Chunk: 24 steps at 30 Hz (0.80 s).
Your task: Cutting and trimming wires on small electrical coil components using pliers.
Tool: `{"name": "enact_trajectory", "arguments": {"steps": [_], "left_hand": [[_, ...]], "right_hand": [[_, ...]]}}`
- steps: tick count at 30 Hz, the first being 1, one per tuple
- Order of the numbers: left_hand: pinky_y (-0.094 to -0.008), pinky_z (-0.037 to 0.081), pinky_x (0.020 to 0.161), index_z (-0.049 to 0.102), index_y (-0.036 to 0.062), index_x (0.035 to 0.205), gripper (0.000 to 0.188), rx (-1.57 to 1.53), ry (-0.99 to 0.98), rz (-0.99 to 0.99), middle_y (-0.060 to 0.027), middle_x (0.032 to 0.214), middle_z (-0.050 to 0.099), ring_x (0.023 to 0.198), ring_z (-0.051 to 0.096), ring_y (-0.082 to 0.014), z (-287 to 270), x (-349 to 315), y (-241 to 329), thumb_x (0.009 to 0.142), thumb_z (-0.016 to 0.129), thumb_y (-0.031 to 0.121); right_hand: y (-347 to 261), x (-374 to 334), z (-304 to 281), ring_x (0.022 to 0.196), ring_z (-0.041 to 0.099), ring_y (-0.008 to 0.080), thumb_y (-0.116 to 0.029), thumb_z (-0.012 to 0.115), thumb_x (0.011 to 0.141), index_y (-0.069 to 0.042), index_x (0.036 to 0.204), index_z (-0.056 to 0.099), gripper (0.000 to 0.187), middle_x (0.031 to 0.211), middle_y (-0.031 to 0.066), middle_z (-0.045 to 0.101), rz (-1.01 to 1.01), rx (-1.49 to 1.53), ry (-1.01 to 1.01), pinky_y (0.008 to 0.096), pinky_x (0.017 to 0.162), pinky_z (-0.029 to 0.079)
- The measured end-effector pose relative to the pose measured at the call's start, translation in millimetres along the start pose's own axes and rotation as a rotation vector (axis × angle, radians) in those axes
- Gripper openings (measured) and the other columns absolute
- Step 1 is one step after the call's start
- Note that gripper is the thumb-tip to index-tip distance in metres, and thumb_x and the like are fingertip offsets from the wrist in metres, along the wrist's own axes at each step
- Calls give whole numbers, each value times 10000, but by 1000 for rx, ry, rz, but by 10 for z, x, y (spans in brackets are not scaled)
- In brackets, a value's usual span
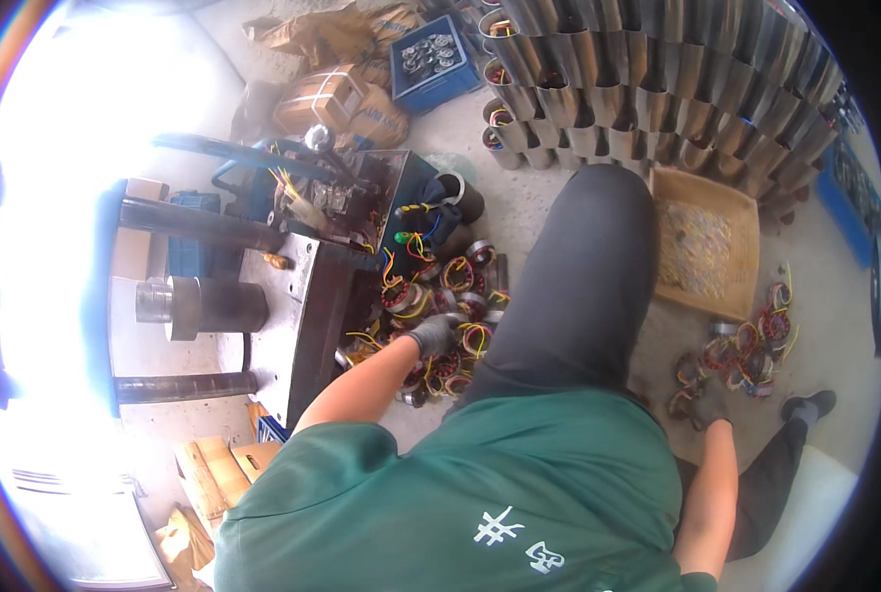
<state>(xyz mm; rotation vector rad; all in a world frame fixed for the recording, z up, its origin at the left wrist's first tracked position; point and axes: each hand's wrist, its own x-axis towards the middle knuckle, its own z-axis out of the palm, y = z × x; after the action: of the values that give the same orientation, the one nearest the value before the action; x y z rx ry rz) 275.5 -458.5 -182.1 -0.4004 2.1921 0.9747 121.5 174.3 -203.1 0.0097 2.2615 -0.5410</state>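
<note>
My left hand [435,336], in a grey glove, reaches into a pile of motor stators [449,362], metal rings with red windings and coloured lead wires. Its fingers are closed at the edge of a stator [457,319]; the fingertips are partly hidden. On the other side of my leg, my right hand [714,405], also gloved, is low by the floor beside a dark stator ring [681,404]. Its fingers are blurred, so whether it grips that ring is unclear. More stators [753,345] with red windings and yellow wires lie just ahead of it.
A heavy press [297,306] with thick steel columns stands at left. Metal tubes [648,94] are stacked in rows ahead. A shallow cardboard box [753,222] of small pieces sits right of my knee. Farther off are a blue crate [439,97] and a strapped carton [320,99].
</note>
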Motion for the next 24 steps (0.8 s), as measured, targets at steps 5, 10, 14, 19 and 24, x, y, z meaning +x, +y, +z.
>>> {"name": "enact_trajectory", "arguments": {"steps": [5,10,14,19,24], "left_hand": [[-410,469,871,625,131,1130,329,243,229,-45,-174,1082,641,1001,619,-334,-11,-204,388,833,613,271],[-422,507,770,656,81,1013,355,354,187,-28,-177,949,674,915,644,-344,-531,9,822,803,650,367],[-315,492,772,647,51,1040,189,-371,724,459,-115,888,662,819,626,-217,-1239,194,1922,855,636,85],[-275,489,794,610,23,1098,222,-361,526,910,-88,921,640,859,608,-148,-1154,-245,4324,879,606,59],[-379,477,897,578,39,1145,387,269,179,1191,-159,1110,591,1052,575,-314,45,292,5237,772,679,41]], "right_hand": [[86,42,38,972,607,355,-110,649,775,-13,1096,553,349,1050,210,619,-192,0,151,401,818,473],[-143,-317,-355,875,601,394,-85,622,769,-42,1031,570,271,923,222,625,-247,28,231,424,774,473],[-517,-617,-885,863,612,331,-135,655,809,-45,1062,570,282,932,190,623,-394,189,426,397,751,479],[-1124,-1211,-1589,983,573,166,-169,679,827,-33,1269,494,498,1073,98,611,-322,607,387,308,852,471],[-1319,-1240,-1726,740,557,82,-97,647,815,-25,1211,511,425,851,11,566,-500,1127,563,232,634,468]]}}
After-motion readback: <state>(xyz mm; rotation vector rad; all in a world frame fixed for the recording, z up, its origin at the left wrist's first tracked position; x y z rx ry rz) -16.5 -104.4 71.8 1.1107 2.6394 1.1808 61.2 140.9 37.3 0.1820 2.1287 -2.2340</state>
